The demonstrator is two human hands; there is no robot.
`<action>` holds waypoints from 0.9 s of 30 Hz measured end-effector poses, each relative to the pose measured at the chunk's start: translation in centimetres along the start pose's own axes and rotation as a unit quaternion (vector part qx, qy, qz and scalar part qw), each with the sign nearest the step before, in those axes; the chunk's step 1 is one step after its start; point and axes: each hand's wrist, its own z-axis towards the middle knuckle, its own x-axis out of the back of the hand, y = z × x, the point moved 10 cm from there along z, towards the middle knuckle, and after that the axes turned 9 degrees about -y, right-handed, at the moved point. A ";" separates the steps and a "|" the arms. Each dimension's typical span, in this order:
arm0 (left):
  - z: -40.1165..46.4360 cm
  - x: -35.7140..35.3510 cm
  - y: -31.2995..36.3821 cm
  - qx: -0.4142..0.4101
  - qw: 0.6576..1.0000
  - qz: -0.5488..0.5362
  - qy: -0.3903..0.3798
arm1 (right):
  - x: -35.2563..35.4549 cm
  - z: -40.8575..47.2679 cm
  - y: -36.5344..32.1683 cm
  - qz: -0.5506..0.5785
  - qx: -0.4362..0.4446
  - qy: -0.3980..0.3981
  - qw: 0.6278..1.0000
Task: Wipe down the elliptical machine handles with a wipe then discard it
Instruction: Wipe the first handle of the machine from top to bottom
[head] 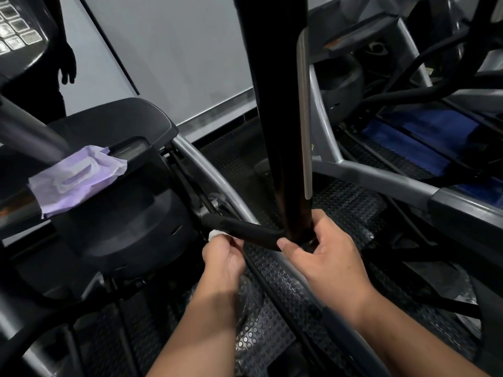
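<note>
A tall black handle post (pixel 275 110) with a silver strip runs down the middle of the head view. From its base a short black side grip (pixel 242 229) sticks out to the left. My left hand (pixel 224 258) pinches a small white wipe (pixel 215 234) against the underside of that side grip. My right hand (pixel 324 254) grips the base of the post, thumb lying across the joint with the side grip.
A purple wipes pack (pixel 76 178) lies on the black console ledge (pixel 152 123) at the left. A keypad (pixel 16 28) shows at top left, with a person's dark reflection in the wall beside it. Studded rubber flooring (pixel 272 317) lies below; another machine's grey frame (pixel 381 175) stands right.
</note>
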 end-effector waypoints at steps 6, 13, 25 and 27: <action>-0.8 0.2 -1.6 0.016 0.999 0.000 -0.041 | 0.1 0.1 0.1 -0.006 0.000 0.005 1.000; -1.3 0.7 3.8 -0.226 0.909 0.350 -0.001 | 0.1 0.0 0.4 -0.003 -0.005 0.010 1.000; -4.2 -4.7 6.2 -0.341 0.663 0.661 -0.085 | 0.0 0.3 0.3 -0.023 -0.006 0.004 1.000; -2.8 -4.8 7.8 -0.323 0.651 0.685 -0.061 | 0.0 0.3 0.2 -0.028 -0.007 0.001 1.000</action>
